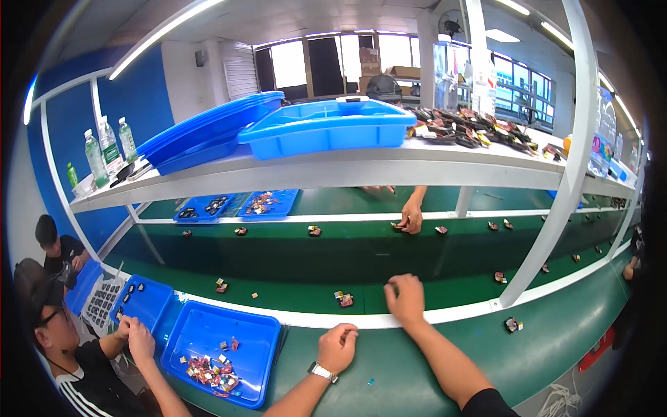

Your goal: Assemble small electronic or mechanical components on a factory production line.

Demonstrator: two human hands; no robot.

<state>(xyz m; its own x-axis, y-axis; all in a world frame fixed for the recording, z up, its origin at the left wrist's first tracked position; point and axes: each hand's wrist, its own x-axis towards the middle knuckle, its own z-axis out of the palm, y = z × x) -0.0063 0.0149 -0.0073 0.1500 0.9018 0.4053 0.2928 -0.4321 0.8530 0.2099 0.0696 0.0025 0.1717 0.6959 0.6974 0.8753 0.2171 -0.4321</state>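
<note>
My left hand [338,347], with a silver watch [322,372] on its wrist, rests on the green tabletop close to the white rail [375,321]. Its fingers are curled closed, and their inner side is hidden. Over that rail reaches my right hand [405,299], at the near edge of the green conveyor belt [451,295]. Its fingers are loosely bent and apart, with nothing visible in them. Left of it on the belt lies a small red, black and yellow part [344,299]. A similar part [513,324] sits on the table at right.
A blue tray [271,361] of small parts [212,372] stands left of my hands. A co-worker [76,361] works beside another blue tray [156,299]. Across the belt, another person's hand [411,217] touches a part. Overhead, a white shelf [313,174] carries blue trays [326,132] and bottles [95,156].
</note>
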